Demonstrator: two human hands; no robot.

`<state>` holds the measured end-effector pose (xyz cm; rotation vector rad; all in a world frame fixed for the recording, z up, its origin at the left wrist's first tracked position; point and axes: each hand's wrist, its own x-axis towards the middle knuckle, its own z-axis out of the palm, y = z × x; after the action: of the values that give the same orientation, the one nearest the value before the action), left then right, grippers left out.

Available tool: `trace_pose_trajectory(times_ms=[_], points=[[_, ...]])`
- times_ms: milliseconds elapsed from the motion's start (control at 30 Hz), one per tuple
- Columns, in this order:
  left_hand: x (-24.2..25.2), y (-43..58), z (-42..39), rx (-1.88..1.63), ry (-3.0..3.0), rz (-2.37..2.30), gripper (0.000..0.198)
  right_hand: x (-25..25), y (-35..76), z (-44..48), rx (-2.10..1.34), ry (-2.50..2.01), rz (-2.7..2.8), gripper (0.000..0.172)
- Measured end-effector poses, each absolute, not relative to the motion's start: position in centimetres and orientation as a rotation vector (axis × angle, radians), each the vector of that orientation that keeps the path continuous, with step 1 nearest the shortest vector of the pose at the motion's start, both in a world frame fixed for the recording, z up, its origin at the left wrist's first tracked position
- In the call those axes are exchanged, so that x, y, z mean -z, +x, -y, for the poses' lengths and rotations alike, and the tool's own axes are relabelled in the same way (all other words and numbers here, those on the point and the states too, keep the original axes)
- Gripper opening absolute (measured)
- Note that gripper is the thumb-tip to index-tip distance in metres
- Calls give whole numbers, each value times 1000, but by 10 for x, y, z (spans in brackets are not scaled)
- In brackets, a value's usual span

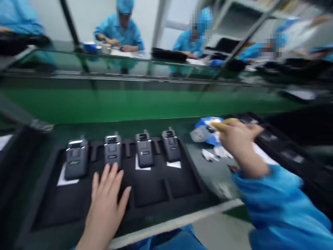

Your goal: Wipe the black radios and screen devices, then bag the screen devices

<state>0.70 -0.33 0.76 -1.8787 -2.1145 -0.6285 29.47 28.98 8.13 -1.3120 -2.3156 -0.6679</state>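
Note:
Several dark handheld two-way radios stand in a row in a black foam tray (153,205), with white paper slips under some of them. My left hand (106,198) lies with its fingers spread, fingertips at the lower end of the second radio (112,151). To its left is another radio (76,161); to its right are a third radio (144,151) and a fourth radio (171,146). My right hand (239,137) is closed around a slim yellow tool (220,125), blurred by motion. The tool's tip is over a clear bottle (201,133) beside a blue-and-white packet (213,139).
Crumpled white scraps (209,155) lie on the bench right of the tray. More black trays (281,146) stand at the far right. A green panel (130,104) and a raised glass shelf (145,66) run behind. Co-workers (123,31) in blue sit beyond it.

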Motion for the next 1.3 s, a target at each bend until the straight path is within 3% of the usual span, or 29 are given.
trace_pose_trajectory(times_ms=[300,467,767,1300], points=[[-16,13,-2,554,-1845,2253,36,-80,107,-217,365,-396,2585,30],[-15,15,-4,586,-1833,2232,35,-58,36,-190,419,-140,2664,28],[-20,14,-5,577,-1848,2232,33,-50,46,-191,520,-116,2529,36],[-19,15,-5,597,-1857,2251,32,-49,63,-195,618,-273,2542,34]])
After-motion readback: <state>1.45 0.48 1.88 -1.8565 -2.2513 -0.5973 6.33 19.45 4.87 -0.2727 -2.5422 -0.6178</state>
